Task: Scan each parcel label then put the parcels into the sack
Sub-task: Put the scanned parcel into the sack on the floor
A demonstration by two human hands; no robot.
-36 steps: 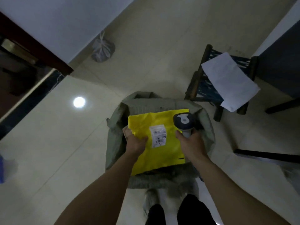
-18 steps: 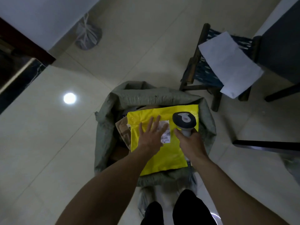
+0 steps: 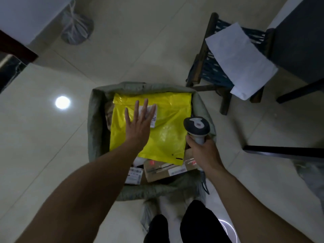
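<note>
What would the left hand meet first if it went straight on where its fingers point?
Likely the sack's far rim, beyond the yellow parcel under the left hand; depth is unclear.

The white label [image 3: 154,120] half under left hand [image 3: 140,126], print blurred; cardboard box [image 3: 163,171] partly beneath yellow parcel [image 3: 170,130].

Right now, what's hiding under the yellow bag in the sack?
A brown cardboard box and a white-labelled parcel poke out under the yellow bag. Anything else beneath is covered.

A tied grey plastic bag [image 3: 75,28] sits against the wall [image 3: 26,13], ahead on my left. A wooden chair [image 3: 213,74] with blue woven seat stands on my right.
</note>
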